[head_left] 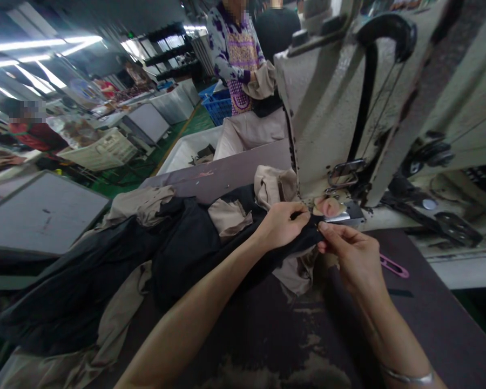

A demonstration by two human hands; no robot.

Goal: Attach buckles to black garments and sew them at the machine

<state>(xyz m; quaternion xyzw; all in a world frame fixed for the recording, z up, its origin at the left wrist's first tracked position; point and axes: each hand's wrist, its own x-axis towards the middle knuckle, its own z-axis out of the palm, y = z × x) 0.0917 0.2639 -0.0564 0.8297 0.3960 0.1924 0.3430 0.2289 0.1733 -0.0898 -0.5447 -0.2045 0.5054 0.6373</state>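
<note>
A black and beige garment point(186, 232) lies bunched across the sewing table and runs up to the sewing machine point(328, 108). Close to the needle area, my left hand point(285, 222) pinches the black cloth with its fingers bent together. My right hand point(350, 251) grips the edge of the same cloth between thumb and forefinger, just right of the left hand. Beige parts of the garment show above and below my hands. The cloth's edge under the machine head is partly hidden by my fingers.
A pink thread snipper point(393, 266) lies on the dark tabletop point(267, 346) right of my right hand. Behind the table, a person point(243, 59) stands handling beige cloth near a white bin point(186, 151) and a blue basket point(218, 105). Other workers sit farther left.
</note>
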